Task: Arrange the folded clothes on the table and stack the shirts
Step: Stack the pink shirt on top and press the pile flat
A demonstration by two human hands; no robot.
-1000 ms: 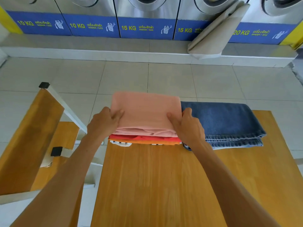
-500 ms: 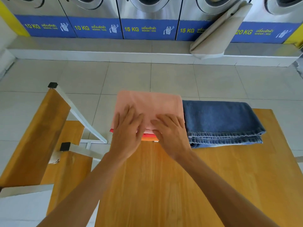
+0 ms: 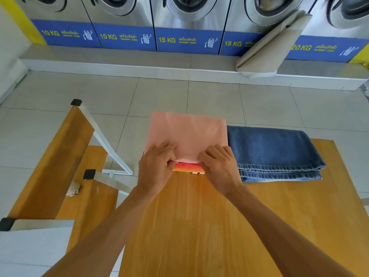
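Wooden table (image 3: 199, 226) in a laundromat, both hands at a stack of folded shirts.

Nearest, the left hand (image 3: 154, 169) and right hand (image 3: 218, 169) curl their fingers over the near edge of the pink shirt (image 3: 187, 134), pinching it; red and orange shirts (image 3: 188, 168) lie under it. Folded jeans (image 3: 273, 152) lie just beside the stack on the right, at the table's far edge. Beyond are floor tiles (image 3: 163, 92), then washing machines (image 3: 187, 23).
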